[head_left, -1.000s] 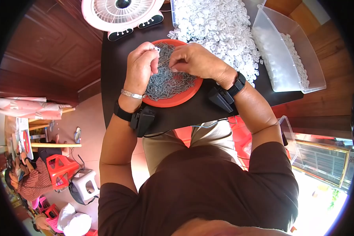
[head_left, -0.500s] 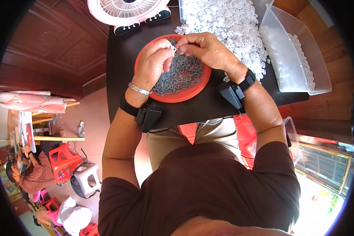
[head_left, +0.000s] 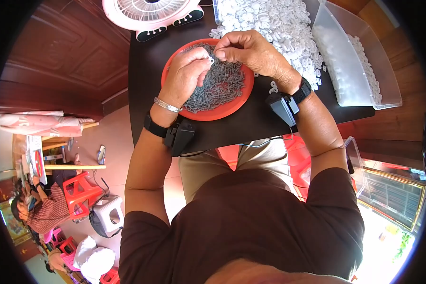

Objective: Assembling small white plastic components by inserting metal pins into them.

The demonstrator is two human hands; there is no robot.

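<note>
White ring (head_left: 211,60) pinched betw. left hand (head_left: 184,75) & right hand (head_left: 253,52); fingertips partly hidden

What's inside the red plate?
The red plate holds a heap of small dark grey screws. The left hand and right hand meet above it, pinching a small white ring, and cover part of the heap.

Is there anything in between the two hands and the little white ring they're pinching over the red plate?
No, nothing visible. The left hand and the right hand meet right at the small white ring, fingers touching it, above the grey screws heaped in the red plate. The pile of white rings lies off to the side.
</note>
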